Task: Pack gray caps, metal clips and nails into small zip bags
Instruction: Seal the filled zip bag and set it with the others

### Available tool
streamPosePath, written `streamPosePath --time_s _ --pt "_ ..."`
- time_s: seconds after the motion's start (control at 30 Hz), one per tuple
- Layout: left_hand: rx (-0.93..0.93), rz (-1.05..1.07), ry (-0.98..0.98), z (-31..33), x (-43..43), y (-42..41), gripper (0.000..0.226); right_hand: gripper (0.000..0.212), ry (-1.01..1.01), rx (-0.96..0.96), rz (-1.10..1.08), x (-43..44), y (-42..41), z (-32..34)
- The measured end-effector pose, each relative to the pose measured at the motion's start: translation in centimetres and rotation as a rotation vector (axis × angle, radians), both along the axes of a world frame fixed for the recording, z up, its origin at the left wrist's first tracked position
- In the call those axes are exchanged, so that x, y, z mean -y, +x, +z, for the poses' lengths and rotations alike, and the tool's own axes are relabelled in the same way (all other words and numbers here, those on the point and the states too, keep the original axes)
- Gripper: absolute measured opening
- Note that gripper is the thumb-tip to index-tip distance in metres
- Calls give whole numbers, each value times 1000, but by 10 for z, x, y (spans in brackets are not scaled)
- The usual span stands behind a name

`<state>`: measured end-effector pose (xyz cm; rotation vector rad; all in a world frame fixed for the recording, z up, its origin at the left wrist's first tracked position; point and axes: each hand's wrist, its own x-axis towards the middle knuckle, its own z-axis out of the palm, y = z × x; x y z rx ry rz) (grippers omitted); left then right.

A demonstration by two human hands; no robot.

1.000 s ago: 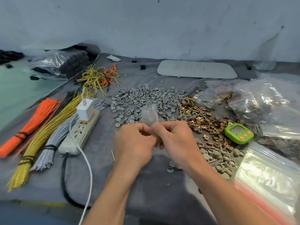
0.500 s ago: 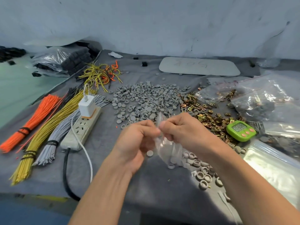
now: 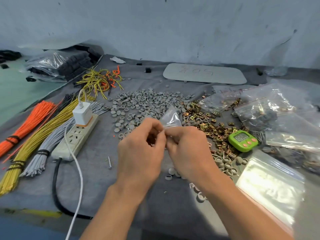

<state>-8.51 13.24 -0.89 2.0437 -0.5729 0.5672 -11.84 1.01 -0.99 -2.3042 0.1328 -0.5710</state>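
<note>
head view: your left hand and right hand both pinch one small zip bag above the table's middle. one pile of gray caps lies behind, one heap of metal clips toward the right edge, one nail nearer the front edge.

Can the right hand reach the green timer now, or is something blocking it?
Probably yes. The green timer lies just right of the right hand, with only metal clips between them. But it and the left hand pinch a small zip bag, so the right hand would need to release it first.
</note>
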Motion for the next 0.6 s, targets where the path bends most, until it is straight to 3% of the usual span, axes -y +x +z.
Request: streamPosePath --time_s 0.07,0.13,0.2,0.27,0.43,0.57,0.6 --pt "94 -78 50 -3 3 -2 22 35 291 -113 5 11 2 2" --pt "129 -135 80 -6 7 -5 25 42 737 -198 2 18 1 3" --pt "106 -175 91 -7 11 -6 25 36 1153 -218 36 20 -1 3" --pt "88 -193 102 -8 13 -8 26 26 1398 -192 71 21 -3 6" --pt "96 -184 128 -11 17 -13 34 46 1718 -81 173 14 -6 15" --pt "148 -165 74 -11 20 -17 24 26 1695 -59 26 -3 -9 10" --pt "149 -161 70 -13 21 -19 23 29 1652 -84 -30 -6 -10 7"
